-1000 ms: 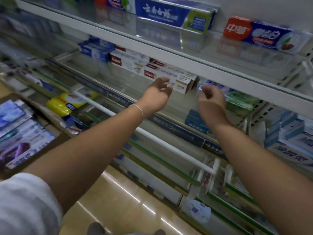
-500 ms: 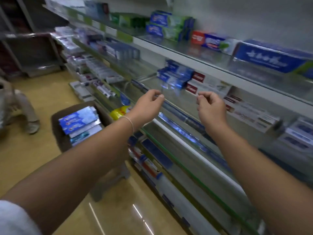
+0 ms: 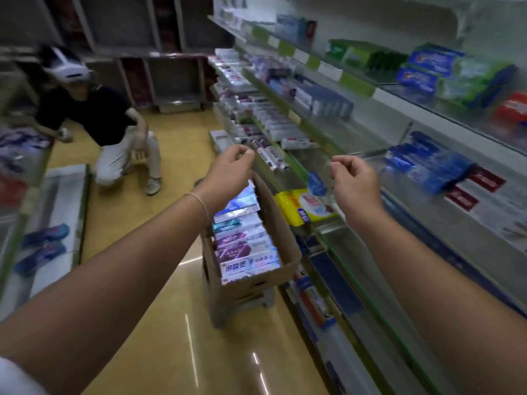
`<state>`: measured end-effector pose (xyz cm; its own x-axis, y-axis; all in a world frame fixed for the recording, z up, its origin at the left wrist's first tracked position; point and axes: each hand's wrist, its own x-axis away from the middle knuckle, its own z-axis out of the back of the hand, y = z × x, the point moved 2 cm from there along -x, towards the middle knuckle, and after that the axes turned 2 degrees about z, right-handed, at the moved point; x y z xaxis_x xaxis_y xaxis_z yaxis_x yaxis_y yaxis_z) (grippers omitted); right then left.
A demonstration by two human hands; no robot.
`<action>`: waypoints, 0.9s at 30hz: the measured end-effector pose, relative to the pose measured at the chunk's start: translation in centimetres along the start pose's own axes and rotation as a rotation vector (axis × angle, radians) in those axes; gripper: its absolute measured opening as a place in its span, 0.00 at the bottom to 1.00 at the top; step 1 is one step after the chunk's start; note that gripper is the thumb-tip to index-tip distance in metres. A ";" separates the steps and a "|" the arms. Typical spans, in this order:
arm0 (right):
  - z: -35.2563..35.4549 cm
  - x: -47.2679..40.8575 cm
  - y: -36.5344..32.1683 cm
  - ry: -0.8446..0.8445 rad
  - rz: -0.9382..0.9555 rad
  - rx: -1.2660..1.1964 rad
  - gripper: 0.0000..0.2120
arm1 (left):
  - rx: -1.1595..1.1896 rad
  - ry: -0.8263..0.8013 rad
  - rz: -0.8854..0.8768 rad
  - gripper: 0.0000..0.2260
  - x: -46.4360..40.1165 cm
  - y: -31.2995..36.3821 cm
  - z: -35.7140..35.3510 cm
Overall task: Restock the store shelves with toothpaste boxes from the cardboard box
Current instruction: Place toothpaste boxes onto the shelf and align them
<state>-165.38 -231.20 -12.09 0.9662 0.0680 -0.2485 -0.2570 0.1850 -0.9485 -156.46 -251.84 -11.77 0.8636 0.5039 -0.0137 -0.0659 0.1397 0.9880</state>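
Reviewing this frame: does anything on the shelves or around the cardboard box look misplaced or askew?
One thing: a yellow pack lies at an angle on the shelf edge beside the cardboard box, unlike the aligned toothpaste boxes inside it. Both hands, left hand and right hand, hold nothing.

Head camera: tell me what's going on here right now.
A person is restocking toothpaste in a shop aisle. Both arms are stretched forward; the left hand and right hand are loosely curled and hold nothing. Below them stands an open cardboard box on a small stool, packed with toothpaste boxes. The shelves to the right already carry toothpaste. Another person wearing a headset crouches further down the aisle by the opposite shelving.
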 end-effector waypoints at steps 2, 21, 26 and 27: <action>-2.5 -0.5 0.1 -0.042 0.020 0.031 0.05 | 0.004 0.045 0.008 0.08 -0.4 -0.3 2.0; -19.1 -13.5 10.4 -0.381 -0.167 -0.047 0.06 | -0.086 0.318 0.289 0.11 -12.6 -9.6 5.5; -20.1 -17.8 14.5 -0.413 -0.246 -0.001 0.09 | -0.112 0.326 0.409 0.13 -17.0 -13.4 3.5; -20.4 -18.3 15.5 -0.421 -0.256 0.013 0.09 | -0.119 0.325 0.426 0.14 -17.6 -14.2 3.2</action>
<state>-186.63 -249.56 -26.24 0.9075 0.4088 0.0963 -0.0147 0.2601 -0.9655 -169.14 -265.45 -25.03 0.5501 0.7719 0.3186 -0.4489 -0.0483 0.8923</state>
